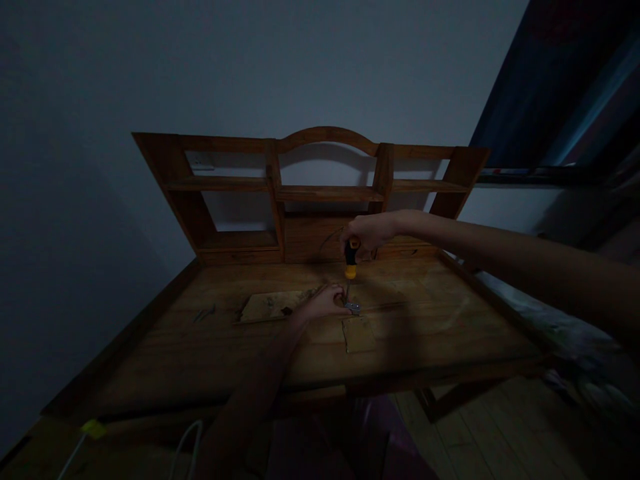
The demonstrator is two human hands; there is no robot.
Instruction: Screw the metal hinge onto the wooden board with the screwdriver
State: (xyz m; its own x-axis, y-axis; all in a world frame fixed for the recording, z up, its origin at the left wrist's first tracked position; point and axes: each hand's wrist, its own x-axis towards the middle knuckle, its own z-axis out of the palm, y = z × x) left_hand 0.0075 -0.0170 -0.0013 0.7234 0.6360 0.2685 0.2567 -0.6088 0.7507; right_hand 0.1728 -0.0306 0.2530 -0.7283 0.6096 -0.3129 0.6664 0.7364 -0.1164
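Observation:
My right hand [370,233] is wrapped round the yellow and black handle of a screwdriver [351,267], which stands upright with its shaft pointing down. The tip meets a small shiny metal piece [353,307], perhaps a hinge, on the wooden desk. My left hand [327,300] has its fingers curled and pinched at the left side of this metal piece, by the screwdriver's tip. Just in front lies a small square of thin board [359,335]. A longer broken piece of board [267,306] lies behind my left forearm.
The desk [190,360] carries a wooden shelf unit [327,195] along its back, against the wall. A small thin metal object [205,313] lies at the left. A white cable [187,443] hangs near the front left edge. The room is dim.

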